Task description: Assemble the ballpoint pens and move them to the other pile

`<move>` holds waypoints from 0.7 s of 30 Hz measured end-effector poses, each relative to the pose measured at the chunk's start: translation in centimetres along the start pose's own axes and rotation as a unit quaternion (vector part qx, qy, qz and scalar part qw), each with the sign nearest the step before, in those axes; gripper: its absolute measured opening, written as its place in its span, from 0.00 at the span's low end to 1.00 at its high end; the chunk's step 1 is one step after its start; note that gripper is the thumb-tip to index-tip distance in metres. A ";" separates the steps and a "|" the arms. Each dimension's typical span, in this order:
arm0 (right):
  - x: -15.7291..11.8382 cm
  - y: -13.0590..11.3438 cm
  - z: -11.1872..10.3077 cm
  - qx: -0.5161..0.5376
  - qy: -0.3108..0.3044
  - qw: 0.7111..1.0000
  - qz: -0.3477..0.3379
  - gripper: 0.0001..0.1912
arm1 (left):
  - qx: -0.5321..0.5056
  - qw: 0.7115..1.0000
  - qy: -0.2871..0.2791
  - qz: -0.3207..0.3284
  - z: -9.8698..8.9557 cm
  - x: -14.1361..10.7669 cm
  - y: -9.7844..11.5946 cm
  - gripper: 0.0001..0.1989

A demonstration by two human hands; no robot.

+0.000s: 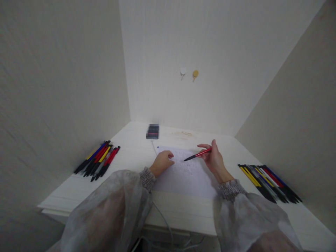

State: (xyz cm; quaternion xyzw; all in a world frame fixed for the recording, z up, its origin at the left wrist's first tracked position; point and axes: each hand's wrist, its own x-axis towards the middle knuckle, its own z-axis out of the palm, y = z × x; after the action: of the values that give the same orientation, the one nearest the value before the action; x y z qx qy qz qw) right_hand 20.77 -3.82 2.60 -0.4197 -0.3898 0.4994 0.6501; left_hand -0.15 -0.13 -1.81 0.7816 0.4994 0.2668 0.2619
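My right hand point(214, 161) holds a red pen with a black tip point(197, 153) above a sheet of paper point(183, 182) that bears faint writing. The pen points left and down, over the paper's upper middle. My left hand point(162, 162) rests at the paper's left edge, its fingers curled and the thumb a little apart from them, with nothing visible between. Both forearms wear loose translucent sleeves with gathered cuffs.
Several coloured pens point(101, 159) lie in a pile at the left, and more pens point(270, 183) lie at the right. A phone-like device point(153, 131) with a cable is at the back. Two hooks point(195, 74) hang on the wall. Walls enclose three sides.
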 end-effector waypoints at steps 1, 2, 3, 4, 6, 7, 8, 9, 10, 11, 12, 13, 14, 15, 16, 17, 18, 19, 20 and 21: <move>-0.2 0.2 0.2 -0.032 -0.010 0.999 -0.004 0.22 | -0.002 1.000 0.000 -0.002 0.0 0.0 0.0 0.13; -0.3 0.5 0.4 -0.061 -0.020 0.998 -0.015 0.18 | -0.004 1.000 0.000 -0.003 0.0 0.0 0.1 0.13; -0.4 0.8 0.5 -0.088 -0.029 0.995 -0.033 0.14 | -0.005 1.000 0.001 -0.002 0.0 0.0 0.1 0.13; -0.5 1.0 0.7 -0.114 -0.039 0.991 -0.050 0.11 | -0.006 1.000 0.002 -0.001 0.0 0.0 0.2 0.13; -0.6 1.5 0.9 -0.156 -0.056 0.984 -0.068 0.09 | -0.007 1.000 0.004 0.000 0.1 0.0 0.2 0.13; -0.6 1.8 0.9 -0.168 -0.060 0.982 -0.069 0.09 | -0.008 1.000 0.004 0.000 0.1 0.0 0.1 0.13; -0.6 2.0 0.9 -0.174 -0.063 0.980 -0.066 0.09 | -0.009 1.000 0.006 0.000 0.2 0.1 0.1 0.13; -0.6 2.2 1.0 -0.178 -0.068 0.980 -0.062 0.09 | -0.010 1.000 0.007 -0.001 0.2 0.1 0.1 0.13; -0.6 2.3 1.0 -0.181 -0.073 0.979 -0.060 0.09 | -0.012 1.000 0.008 -0.002 0.3 0.1 0.0 0.13; -0.6 2.4 1.0 -0.183 -0.078 0.978 -0.059 0.09 | -0.014 1.000 0.009 -0.003 0.3 0.1 0.0 0.13; -0.6 2.4 1.1 -0.187 -0.082 0.977 -0.059 0.09 | -0.016 1.000 0.010 -0.003 0.4 0.1 -0.1 0.14; -0.7 2.4 1.1 -0.191 -0.085 0.976 -0.059 0.09 | -0.016 1.000 0.010 -0.003 0.4 0.1 -0.1 0.14; -0.7 2.4 1.2 -0.198 -0.085 0.975 -0.059 0.10 | -0.015 1.000 0.011 -0.001 0.5 0.2 -0.2 0.14; -0.8 2.4 1.4 -0.206 -0.084 0.973 -0.060 0.10 | -0.013 1.000 0.011 0.001 0.5 0.2 -0.2 0.14; -0.9 2.4 1.5 -0.215 -0.084 0.971 -0.063 0.10 | -0.011 1.000 0.012 0.003 0.5 0.2 -0.2 0.14; -1.0 2.4 1.6 -0.226 -0.085 0.968 -0.068 0.10 | -0.009 1.000 0.011 0.005 0.5 0.2 -0.3 0.14; -1.1 2.4 1.8 -0.239 -0.087 0.964 -0.074 0.10 | -0.008 1.000 0.011 0.006 0.5 0.2 -0.2 0.14; -1.3 2.4 1.9 -0.251 -0.091 0.960 -0.079 0.10 | -0.007 1.000 0.010 0.006 0.5 0.3 -0.2 0.14; -1.4 2.4 2.0 -0.264 -0.096 0.956 -0.082 0.11 | -0.006 1.000 0.010 0.005 0.4 0.3 -0.1 0.14; -1.5 2.5 2.1 -0.277 -0.103 0.952 -0.085 0.11 | -0.006 1.000 0.011 0.002 0.4 0.3 -0.1 0.14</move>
State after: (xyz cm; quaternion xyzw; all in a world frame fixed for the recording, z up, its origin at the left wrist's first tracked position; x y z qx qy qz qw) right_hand 17.74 -4.56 0.89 -0.4946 -0.6116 0.3552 0.5051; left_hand 0.18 0.07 -2.13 0.7784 0.4987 0.2785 0.2604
